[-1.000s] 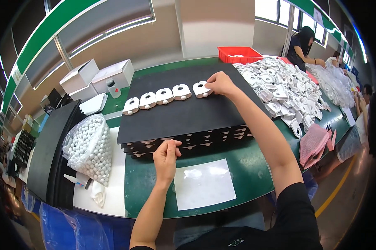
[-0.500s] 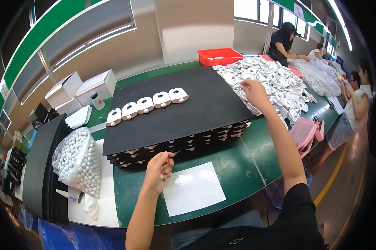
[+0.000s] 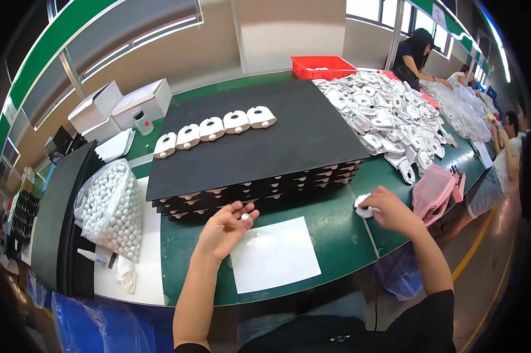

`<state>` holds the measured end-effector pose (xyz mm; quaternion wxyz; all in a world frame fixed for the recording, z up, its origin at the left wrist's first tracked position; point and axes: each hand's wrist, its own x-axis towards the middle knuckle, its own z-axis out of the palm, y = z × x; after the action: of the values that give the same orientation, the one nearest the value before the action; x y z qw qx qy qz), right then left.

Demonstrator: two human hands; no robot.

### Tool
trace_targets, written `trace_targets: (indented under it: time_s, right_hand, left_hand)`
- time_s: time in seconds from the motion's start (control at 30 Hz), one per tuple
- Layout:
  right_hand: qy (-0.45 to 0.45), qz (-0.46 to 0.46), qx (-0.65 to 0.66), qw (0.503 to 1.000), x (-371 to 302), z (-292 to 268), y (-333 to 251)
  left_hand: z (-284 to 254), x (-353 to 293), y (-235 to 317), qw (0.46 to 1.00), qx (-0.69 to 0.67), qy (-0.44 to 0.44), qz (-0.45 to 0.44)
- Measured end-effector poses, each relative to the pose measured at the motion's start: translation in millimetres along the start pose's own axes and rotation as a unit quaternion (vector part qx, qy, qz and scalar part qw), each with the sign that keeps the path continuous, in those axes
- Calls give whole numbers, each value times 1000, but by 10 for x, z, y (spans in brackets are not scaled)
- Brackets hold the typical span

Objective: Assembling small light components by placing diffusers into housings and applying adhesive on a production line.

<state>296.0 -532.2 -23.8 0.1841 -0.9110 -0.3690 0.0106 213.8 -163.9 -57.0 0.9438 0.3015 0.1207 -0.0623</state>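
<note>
near the table edge, right hand (image 3: 392, 213) fingers now grip a white part (image 3: 362, 206), left hand (image 3: 224, 228) pinching a bead (image 3: 244, 217).

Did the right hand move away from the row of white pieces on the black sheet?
Yes. The right hand has left the row of white pieces and come back toward the person, down onto the green table, holding a white piece.

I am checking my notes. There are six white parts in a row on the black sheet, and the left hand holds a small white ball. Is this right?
Not quite. The head view shows five white parts in the row on the black sheet, not six. The rest stands: the left hand holds a small white ball.
</note>
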Motion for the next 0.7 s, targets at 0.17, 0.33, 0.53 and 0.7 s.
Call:
trace_targets:
  time_s: [0.17, 0.33, 0.53, 0.7]
  right_hand:
    - [-114, 17, 9, 993, -45, -175, -132]
    - [-58, -32, -20, 998, -127, -68, -159]
    - [-122, 26, -237, 963, -106, -3, -484]
    - [-79, -1, -229, 970, -78, -62, -643]
  left_hand:
    - [50, 10, -27, 994, 107, 11, 5]
    - [88, -7, -13, 988, 153, 7, 15]
    - [61, -15, -21, 984, 176, 2, 16]
    - [54, -17, -8, 987, 156, -31, 27]
